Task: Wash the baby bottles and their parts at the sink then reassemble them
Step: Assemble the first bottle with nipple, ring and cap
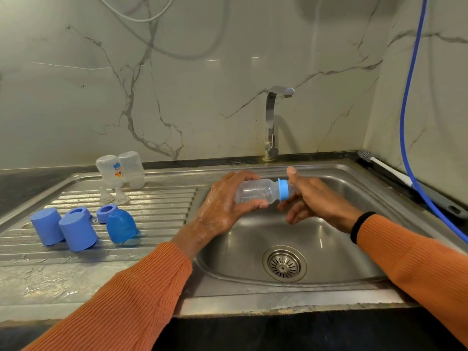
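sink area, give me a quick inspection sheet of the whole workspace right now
surface: steel drainboard wet, sink basin holds nothing.
job's things: bottle with blue collar held sideways over basin; two bottles inverted on drainboard; two clear teats; two blue rings; three blue caps upside down.
clutter: brush on right counter.
grippers: left hand grips bottle body; right hand fingers at collar end.
cables: blue hose down right wall; grey cords on back wall.
surroundings: marble wall, tap not running.
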A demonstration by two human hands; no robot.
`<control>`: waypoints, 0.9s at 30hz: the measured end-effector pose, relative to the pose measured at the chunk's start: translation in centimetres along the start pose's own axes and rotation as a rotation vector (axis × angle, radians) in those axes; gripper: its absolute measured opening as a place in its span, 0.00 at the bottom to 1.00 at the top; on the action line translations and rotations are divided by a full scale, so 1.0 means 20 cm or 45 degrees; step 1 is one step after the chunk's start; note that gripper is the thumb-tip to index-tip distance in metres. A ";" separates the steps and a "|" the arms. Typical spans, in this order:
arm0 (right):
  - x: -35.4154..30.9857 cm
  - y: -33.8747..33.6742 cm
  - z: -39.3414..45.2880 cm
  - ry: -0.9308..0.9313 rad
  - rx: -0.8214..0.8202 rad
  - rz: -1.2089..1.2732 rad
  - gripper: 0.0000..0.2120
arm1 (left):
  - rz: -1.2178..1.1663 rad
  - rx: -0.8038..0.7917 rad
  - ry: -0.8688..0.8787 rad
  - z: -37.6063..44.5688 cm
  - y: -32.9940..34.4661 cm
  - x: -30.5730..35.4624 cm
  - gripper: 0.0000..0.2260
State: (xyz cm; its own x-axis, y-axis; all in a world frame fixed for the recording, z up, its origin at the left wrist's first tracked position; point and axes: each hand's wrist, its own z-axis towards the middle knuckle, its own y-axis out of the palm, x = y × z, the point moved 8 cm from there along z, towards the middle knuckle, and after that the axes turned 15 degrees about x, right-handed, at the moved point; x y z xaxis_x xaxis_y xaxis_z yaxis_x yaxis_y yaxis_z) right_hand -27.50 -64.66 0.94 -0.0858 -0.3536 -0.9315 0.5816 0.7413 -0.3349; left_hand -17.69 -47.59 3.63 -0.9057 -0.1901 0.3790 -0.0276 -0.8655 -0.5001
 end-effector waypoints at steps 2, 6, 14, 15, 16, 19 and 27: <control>0.00 0.03 0.00 0.105 -0.073 0.197 0.29 | -0.005 0.006 -0.017 0.00 0.00 -0.01 0.26; -0.05 0.02 0.00 0.034 -0.092 0.292 0.31 | -0.002 0.029 -0.085 0.00 -0.01 -0.05 0.25; -0.09 -0.06 0.01 -0.232 0.031 0.134 0.18 | -0.016 0.024 -0.080 0.00 -0.01 -0.04 0.25; -0.08 -0.06 0.02 -0.220 0.039 0.117 0.18 | -0.022 0.032 -0.074 0.00 -0.02 -0.03 0.25; -0.08 -0.07 0.02 -0.213 0.052 0.092 0.18 | -0.025 0.039 -0.062 0.00 -0.02 -0.02 0.25; -0.10 -0.08 0.01 -0.229 0.096 0.049 0.19 | -0.032 0.058 -0.025 0.01 -0.04 0.01 0.24; -0.10 -0.06 0.00 -0.203 0.084 0.030 0.27 | -0.019 0.086 0.040 0.01 -0.06 0.06 0.25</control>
State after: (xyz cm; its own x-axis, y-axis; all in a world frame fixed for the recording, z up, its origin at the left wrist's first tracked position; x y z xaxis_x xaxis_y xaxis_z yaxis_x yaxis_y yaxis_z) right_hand -28.09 -64.81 3.19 0.0546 -0.4265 -0.9028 0.6342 0.7132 -0.2986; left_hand -18.66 -46.89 4.77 -0.9183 -0.1634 0.3606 -0.0132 -0.8977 -0.4404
